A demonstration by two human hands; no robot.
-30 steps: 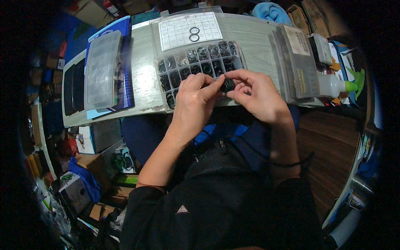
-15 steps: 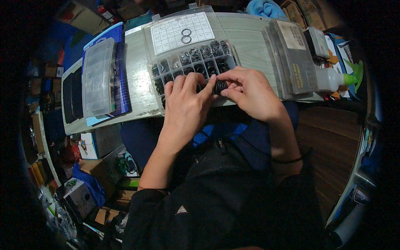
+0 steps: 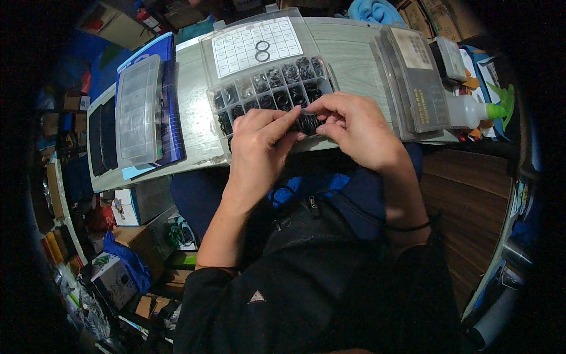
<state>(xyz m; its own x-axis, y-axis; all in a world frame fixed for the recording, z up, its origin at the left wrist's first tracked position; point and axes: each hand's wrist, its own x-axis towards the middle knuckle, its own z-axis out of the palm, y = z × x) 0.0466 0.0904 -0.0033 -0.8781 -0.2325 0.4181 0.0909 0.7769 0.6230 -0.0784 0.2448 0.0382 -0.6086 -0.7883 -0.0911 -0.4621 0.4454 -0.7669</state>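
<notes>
On the table in front of me lies a clear divided plastic case (image 3: 207, 91) with its lid tipped back. Black rubber O-rings (image 3: 281, 98) in several sizes fill its compartments. A row of larger O-rings (image 3: 309, 124) stands packed side by side at the near edge, pinched between my two hands. My left hand (image 3: 259, 141) is closed at the left end of that row, its fingertips over the near compartments. From the right, my right hand (image 3: 362, 127) grips the other end with thumb and fingers. Two loose rings (image 3: 262, 51) rest on the printed chart in the lid.
Left on the table (image 3: 191, 100) are an empty clear case (image 3: 140, 112), a blue package (image 3: 172, 112) and a flat black item (image 3: 102, 138). Grey assortment boxes (image 3: 427, 106) and a green-topped spray bottle (image 3: 466, 112) stand at the right. A light blue cloth (image 3: 374, 12) lies behind.
The fingers of my left hand have drawn closer together, and its thumb has come forward under the row. My right hand has barely shifted. More of the black O-ring row shows between them.
</notes>
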